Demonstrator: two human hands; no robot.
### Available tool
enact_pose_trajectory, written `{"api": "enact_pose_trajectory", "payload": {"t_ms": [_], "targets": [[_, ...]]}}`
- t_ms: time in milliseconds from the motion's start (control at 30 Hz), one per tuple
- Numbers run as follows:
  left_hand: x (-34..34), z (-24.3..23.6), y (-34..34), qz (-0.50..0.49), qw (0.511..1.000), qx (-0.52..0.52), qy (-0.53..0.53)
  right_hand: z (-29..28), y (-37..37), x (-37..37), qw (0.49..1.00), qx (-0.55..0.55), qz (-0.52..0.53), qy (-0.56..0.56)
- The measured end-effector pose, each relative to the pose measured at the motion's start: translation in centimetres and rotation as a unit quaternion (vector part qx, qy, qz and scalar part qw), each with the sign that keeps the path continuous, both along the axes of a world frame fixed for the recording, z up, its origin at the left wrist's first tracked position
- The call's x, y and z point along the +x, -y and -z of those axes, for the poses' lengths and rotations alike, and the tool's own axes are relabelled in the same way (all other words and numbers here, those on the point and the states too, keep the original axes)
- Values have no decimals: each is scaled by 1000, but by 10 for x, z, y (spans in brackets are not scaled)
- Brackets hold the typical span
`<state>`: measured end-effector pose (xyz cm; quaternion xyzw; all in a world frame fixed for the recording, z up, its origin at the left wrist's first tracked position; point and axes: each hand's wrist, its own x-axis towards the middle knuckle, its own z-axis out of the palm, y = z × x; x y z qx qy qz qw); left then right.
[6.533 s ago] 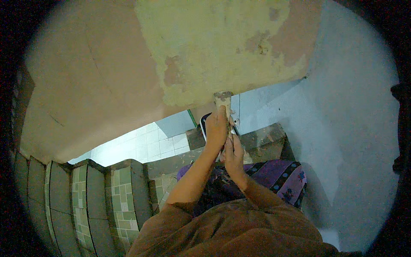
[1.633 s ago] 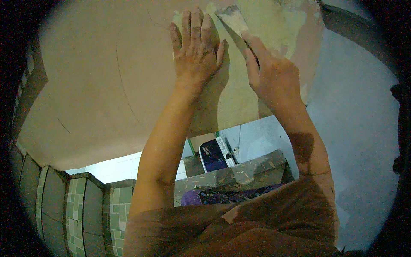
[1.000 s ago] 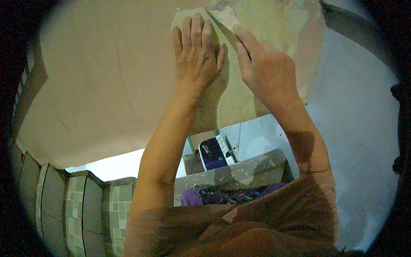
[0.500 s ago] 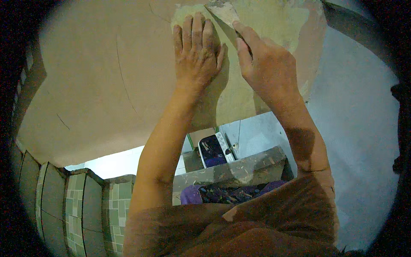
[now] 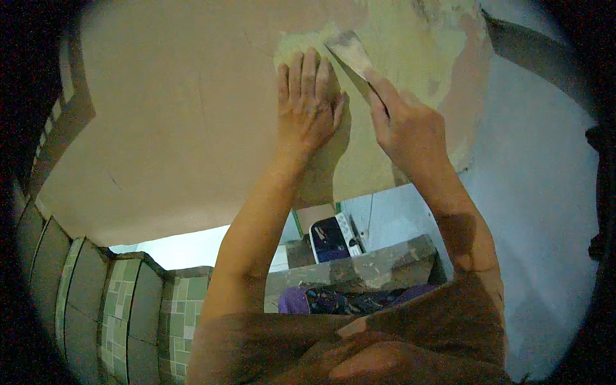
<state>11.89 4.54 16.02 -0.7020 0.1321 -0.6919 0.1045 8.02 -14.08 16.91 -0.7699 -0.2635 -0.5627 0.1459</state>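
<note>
Now, in the head view, your two arms (image 5: 253,224) stretch forward to one pinkish wall (image 5: 173,122). Your left hand (image 5: 309,115) lies flat, palm to the wall, its grip slightly spread and holding nothing. Your right hand (image 5: 409,122) angles up and leftward, its grip closed around one scraper (image 5: 348,52). That single scraper slants over the wall's yellowish patch (image 5: 366,160), near your left hand, to its upper right. Below, between your arms, sits one white machine (image 5: 330,240) with a dark lid.

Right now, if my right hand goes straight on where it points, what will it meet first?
The scraper in the right hand would likely meet the yellowish wall patch first; whether it already touches is unclear.
</note>
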Motion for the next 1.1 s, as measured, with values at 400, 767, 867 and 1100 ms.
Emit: {"api": "enact_pose_trajectory", "payload": {"t_ms": [400,767,867,1100], "targets": [[-12,-76,-14,-58,998,-9,-5,-21,37,3,999,30,8,5],[14,-189,0,-102,987,-11,122,-64,56,21,992,10,109,67],[10,-198,0,-109,992,-35,44,-54,45,22,985,-16,164,51],[-4,-214,-4,-136,989,-39,40,-24,19,12,988,-56,141,-11]]}}
